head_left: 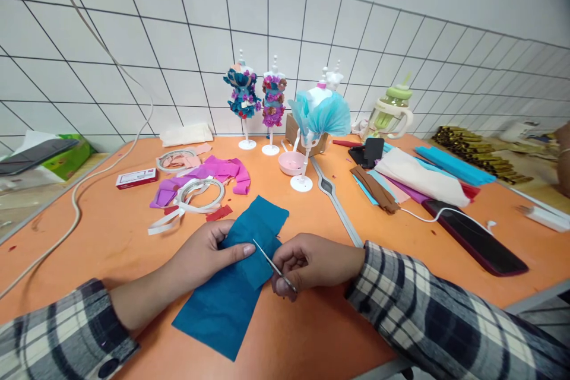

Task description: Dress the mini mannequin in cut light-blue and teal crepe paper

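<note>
The teal paper (218, 314) lies at the near middle of the orange table (312, 338), a folded part over a longer strip, its upper end raised in the left hand (200, 255), whose thumb presses on top with the fingers beneath. The right hand (309, 261) has its fingers curled around small scissors (269, 261), the tips over the folded part—cutting looks to be the step in hand. A snip from here calls for a flat, taut fold and the left thumb, just beside the tips, drawn clear. Whether the blades are parted, I can't tell. Beyond the paper are red scraps (219, 212), purple strips (241, 175) and 2 tape rolls; farther off, a pink bowl (288, 170) and 4 dress forms—none blocks the scissors. A grey strap (341, 214) ends near the right sleeve (401, 291).
</note>
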`<control>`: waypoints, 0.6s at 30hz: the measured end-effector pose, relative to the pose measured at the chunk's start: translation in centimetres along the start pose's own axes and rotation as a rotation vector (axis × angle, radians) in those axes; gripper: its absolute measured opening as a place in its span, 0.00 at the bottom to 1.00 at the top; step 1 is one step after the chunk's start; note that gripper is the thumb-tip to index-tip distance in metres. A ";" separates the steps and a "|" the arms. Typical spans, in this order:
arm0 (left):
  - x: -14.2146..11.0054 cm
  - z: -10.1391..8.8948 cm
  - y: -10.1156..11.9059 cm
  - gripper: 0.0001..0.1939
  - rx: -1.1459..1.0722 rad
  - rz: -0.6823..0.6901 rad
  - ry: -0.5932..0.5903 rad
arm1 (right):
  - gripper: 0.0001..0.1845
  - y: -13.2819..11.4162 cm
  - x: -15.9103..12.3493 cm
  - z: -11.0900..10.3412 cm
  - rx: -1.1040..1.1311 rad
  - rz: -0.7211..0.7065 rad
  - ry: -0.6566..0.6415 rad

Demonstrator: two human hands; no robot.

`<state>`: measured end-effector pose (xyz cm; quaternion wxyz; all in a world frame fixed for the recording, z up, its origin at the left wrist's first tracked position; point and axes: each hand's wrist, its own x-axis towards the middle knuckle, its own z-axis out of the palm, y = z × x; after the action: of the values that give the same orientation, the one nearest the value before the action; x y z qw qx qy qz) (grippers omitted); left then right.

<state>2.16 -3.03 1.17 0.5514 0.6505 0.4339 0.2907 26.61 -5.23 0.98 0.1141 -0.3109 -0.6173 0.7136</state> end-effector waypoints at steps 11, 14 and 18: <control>0.3 0.0 0.4 0.16 0.040 0.020 0.008 | 0.26 0.5 0.2 0.1 -0.091 -0.010 0.047; 0.2 0.1 0.4 0.17 0.012 0.018 -0.024 | 0.26 0.5 0.1 0.1 -0.086 -0.008 0.024; 0.1 0.1 0.2 0.19 -0.012 0.027 -0.043 | 0.27 0.2 0.0 0.1 -0.050 0.004 0.011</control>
<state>2.34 -2.95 1.35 0.5603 0.6592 0.4114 0.2868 26.64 -5.35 0.82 0.1081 -0.3187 -0.6338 0.6964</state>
